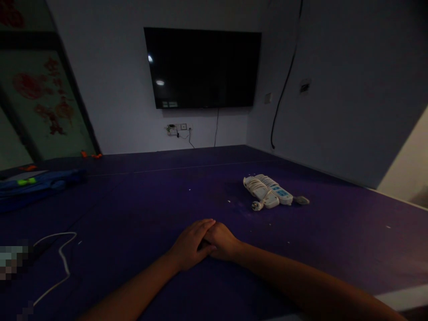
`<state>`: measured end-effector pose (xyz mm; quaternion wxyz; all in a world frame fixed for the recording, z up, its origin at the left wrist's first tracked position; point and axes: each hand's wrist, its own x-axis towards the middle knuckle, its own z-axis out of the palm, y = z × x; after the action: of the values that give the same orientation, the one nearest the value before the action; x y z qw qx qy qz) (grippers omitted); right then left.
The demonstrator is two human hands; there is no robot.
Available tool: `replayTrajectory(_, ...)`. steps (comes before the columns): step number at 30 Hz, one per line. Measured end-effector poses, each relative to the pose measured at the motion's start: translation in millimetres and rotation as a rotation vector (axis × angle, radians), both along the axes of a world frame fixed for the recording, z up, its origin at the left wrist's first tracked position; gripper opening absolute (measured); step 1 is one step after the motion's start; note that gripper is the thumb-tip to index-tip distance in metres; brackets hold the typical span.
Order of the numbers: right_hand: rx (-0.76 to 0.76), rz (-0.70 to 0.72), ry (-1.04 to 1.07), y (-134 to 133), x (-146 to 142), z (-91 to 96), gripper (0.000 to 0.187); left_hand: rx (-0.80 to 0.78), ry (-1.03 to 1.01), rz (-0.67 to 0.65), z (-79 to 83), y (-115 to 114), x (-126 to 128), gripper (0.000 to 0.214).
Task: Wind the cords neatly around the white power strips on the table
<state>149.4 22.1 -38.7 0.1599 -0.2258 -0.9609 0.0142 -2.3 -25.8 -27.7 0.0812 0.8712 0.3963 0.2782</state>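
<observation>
My left hand (190, 243) lies flat on the dark purple surface (140, 205), its fingers stretched out over my right hand (222, 240). My right hand is curled into a loose fist under those fingers. Neither hand holds anything that I can see. Two white power strips (267, 191) with wound cords lie on the surface further away, to the right of my hands and apart from them.
A white cable (62, 256) loops across the surface at the near left. A blue object (40, 183) with green parts lies at the far left. A dark TV (203, 67) hangs on the wall ahead, wall sockets (177, 128) below it.
</observation>
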Motion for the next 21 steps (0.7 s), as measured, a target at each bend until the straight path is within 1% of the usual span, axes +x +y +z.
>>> replayTrajectory(9,-0.019,-0.016,-0.018,-2.9,-0.8,4.4,0.026,-0.005,0.01,0.001,-1.6,0.5,-1.0,0.061)
replayTrajectory(15,-0.009,-0.01,-0.024,-4.5,-1.1,7.0,0.028,0.009,0.007,0.003,-0.5,0.2,-0.4,0.061)
replayTrajectory(21,-0.005,-0.014,-0.027,-2.6,-1.4,3.6,0.029,0.01,0.007,0.003,-3.0,1.4,-0.7,0.061)
